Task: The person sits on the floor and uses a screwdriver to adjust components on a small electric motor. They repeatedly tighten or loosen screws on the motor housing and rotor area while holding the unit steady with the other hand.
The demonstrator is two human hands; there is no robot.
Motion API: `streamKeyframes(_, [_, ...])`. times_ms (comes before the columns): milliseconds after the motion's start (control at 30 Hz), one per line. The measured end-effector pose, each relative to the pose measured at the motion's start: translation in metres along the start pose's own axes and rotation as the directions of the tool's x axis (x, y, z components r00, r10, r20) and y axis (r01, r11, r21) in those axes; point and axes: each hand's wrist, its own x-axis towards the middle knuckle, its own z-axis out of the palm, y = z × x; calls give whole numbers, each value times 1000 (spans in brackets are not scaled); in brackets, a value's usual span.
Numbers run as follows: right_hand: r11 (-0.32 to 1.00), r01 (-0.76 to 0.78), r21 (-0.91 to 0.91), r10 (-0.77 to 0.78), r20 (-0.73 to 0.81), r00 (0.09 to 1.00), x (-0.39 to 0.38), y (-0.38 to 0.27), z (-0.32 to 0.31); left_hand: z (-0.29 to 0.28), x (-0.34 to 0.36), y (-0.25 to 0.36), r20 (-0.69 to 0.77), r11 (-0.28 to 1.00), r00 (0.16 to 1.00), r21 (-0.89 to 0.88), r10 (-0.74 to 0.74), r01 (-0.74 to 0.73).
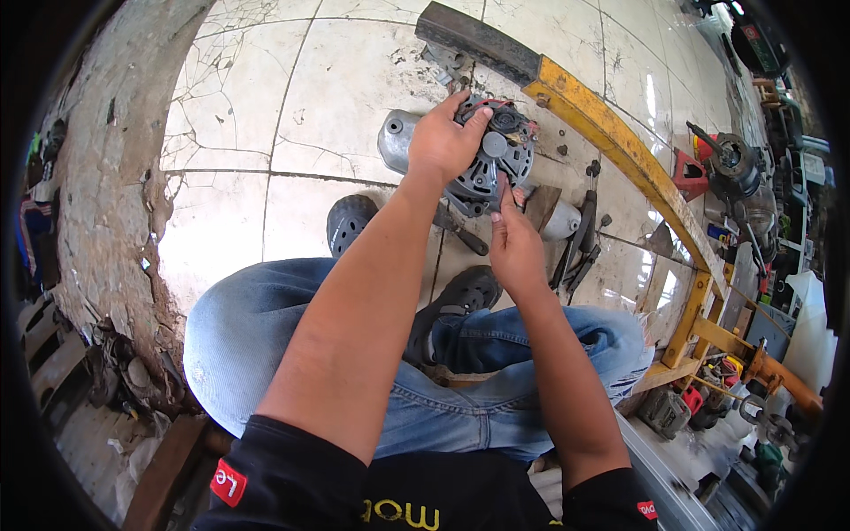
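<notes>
A round grey vehicle alternator (494, 146) with a vented end cover is held just above the tiled floor in front of me. Closed around its upper left side is my left hand (445, 140), the thumb lying across the top face. My right hand (516, 239) grips the lower right edge, with one finger stretched up over the slotted cover. Its other fingers are partly hidden. Partly behind my left hand lies a smooth grey metal housing (395, 142). Another metal piece (561, 221) sits right of my right hand. Below the alternator is a black-handled tool (467, 234).
Dark hand tools (580, 243) lie at the right, with small dark fasteners (593, 167) nearby. A yellow steel frame (611, 115) arches over the floor on the right. Beyond it stand a red jack stand (690, 175) and cluttered parts. Broken concrete (115, 177) borders the tiles at left.
</notes>
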Motion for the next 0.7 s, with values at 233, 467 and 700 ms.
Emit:
streamKeyframes(233, [995,-17,99,16,14,1000,9,1,2,-3,1,2,46,999,998,22,-32,31])
streamKeyframes(467, [985,-109,135,97,99,990,-2,-1,2,-5,4,9,82,997,995,48,-58,54])
streamKeyframes(700, [967,-185,173,165,126,978,-6,-12,5,-5,2,3,32,999,999,53,-13,12])
